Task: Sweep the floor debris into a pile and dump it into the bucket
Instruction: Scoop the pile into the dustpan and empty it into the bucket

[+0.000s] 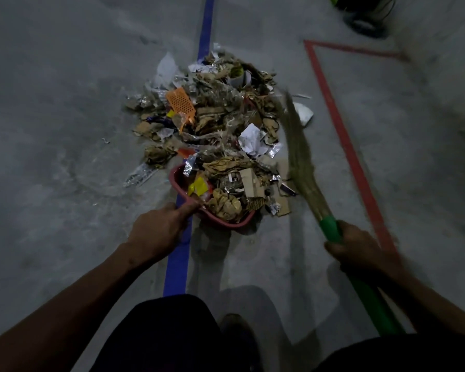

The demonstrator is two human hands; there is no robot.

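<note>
Grey floor [65, 103] crossed by blue tape line [205, 30]; red tape line [341, 124] at right. Debris pile [212, 119] on floor, straddling blue line. Broom [301, 157], bristles blurred, at pile's right edge. Red dustpan [177, 181] at near edge of pile, loaded with scraps. Left hand [159, 226] grips dustpan; right hand [360, 248] wraps broom's green handle. Orange perforated piece [180, 104] on pile.

Industrial hall: bare concrete floor [65, 116] with blue tape line [205, 30].
</note>
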